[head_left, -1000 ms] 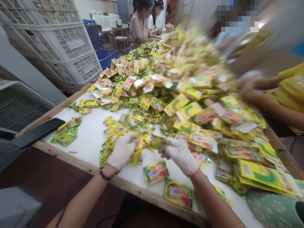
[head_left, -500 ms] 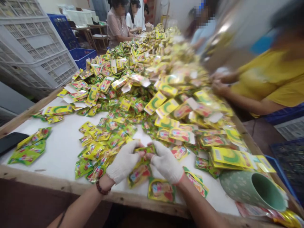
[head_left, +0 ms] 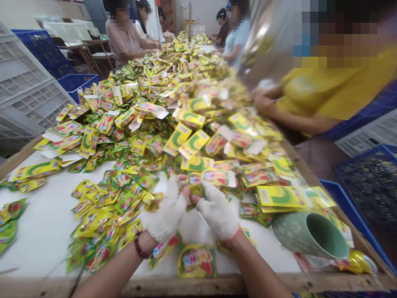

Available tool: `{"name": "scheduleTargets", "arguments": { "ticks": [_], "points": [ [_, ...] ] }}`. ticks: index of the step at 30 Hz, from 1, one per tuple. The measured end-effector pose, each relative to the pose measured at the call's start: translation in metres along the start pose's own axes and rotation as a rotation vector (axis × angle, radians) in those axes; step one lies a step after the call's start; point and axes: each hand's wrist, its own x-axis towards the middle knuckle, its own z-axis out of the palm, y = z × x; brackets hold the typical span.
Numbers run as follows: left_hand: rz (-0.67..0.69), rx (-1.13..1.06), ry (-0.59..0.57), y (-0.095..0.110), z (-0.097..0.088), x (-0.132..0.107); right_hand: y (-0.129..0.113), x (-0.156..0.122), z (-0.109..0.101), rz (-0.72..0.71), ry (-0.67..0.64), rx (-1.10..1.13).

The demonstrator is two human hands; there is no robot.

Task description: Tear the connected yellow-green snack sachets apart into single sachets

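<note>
Both my hands wear white knitted gloves with bare fingertips. My left hand [head_left: 167, 209] and my right hand [head_left: 218, 211] meet over the table, their fingers closed on a small yellow-green candy packet [head_left: 196, 190]. Fingers cover much of it. Flat on the white tabletop, just below my hands, lies a larger green-and-yellow packet [head_left: 197, 260] with a red picture. Another packet [head_left: 164, 250] shows partly beside my left wrist. Left of my left hand, a loose cluster of small packets [head_left: 102, 219] is spread out.
A large heap of yellow boxes and packets [head_left: 155, 95] runs down the table. At the right front, a green patterned cup [head_left: 310, 235] lies on its side beside stacked yellow boxes [head_left: 282, 196]. A person in yellow [head_left: 313, 99] works at the right edge. White crates [head_left: 27, 82] stand left.
The view has swung right, so the table's contents appear farther left. My hands stay together on a small packet and now sit farther right over the table.
</note>
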Motion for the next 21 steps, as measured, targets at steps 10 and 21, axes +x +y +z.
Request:
{"name": "scheduleTargets", "arguments": {
  "ticks": [10,21],
  "points": [
    [0.714,0.783,-0.129,-0.003,0.061,0.071,-0.01,-0.001,-0.037,-0.06,0.462,0.309],
    [0.296,0.937,-0.1,-0.013,-0.034,-0.008,-0.002,-0.003,-0.009,-0.098,0.358,0.109]
  ]
}}
